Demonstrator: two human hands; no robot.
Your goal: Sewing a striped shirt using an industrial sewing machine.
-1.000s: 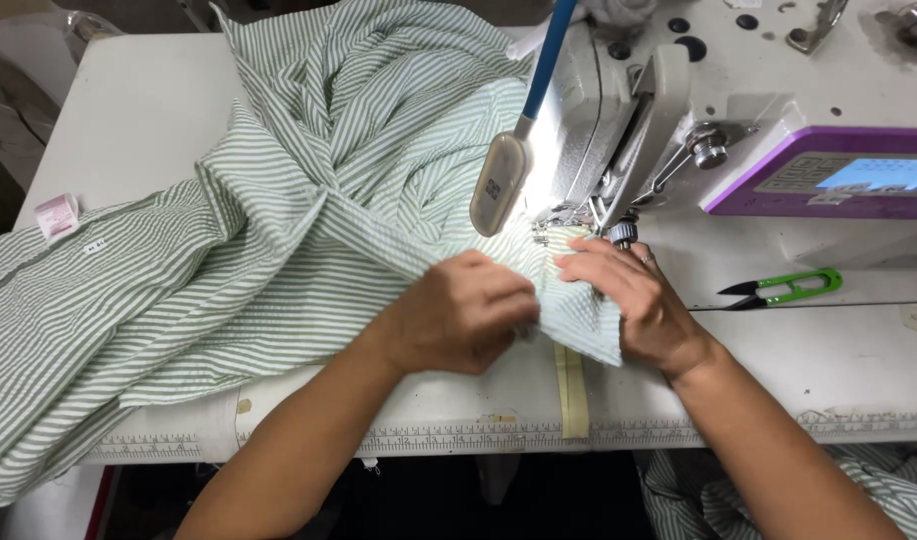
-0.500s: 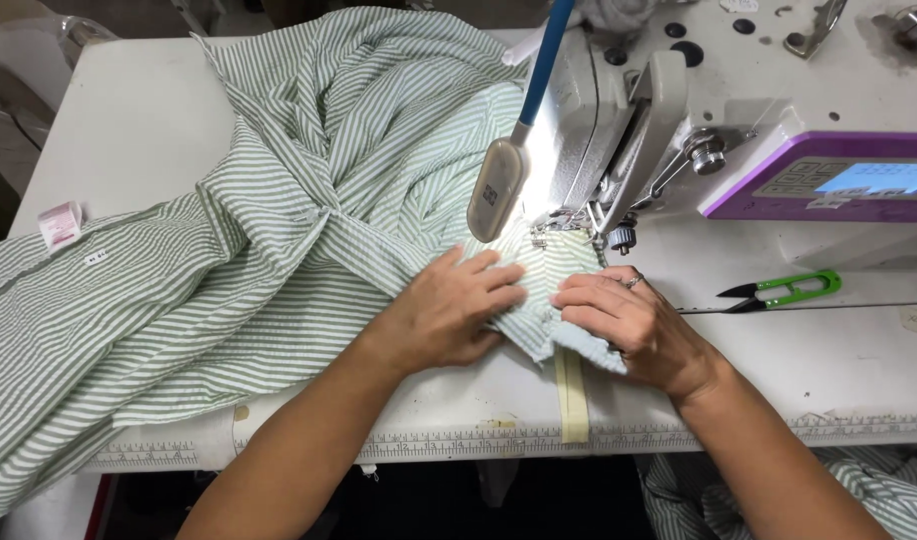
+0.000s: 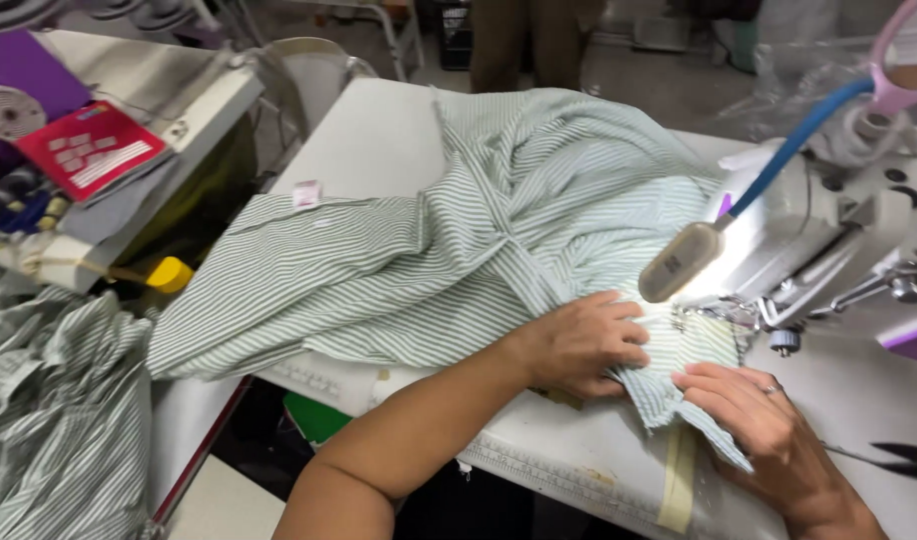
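Striped shirt at the needle
My left hand and right hand press flat, unclenched, on the striped shirt; its bulk trails left of both.

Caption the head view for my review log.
Both hands, left and right, press a green-striped shirt flat beside the sewing machine.

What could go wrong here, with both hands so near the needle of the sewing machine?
The left hand and right hand press the striped fabric flat just before the sewing machine, so a fingertip might slip under the needle area. Much cloth lies bunched beside the lamp; a fold could perhaps get caught in the seam. The scissors lie close to the right wrist.
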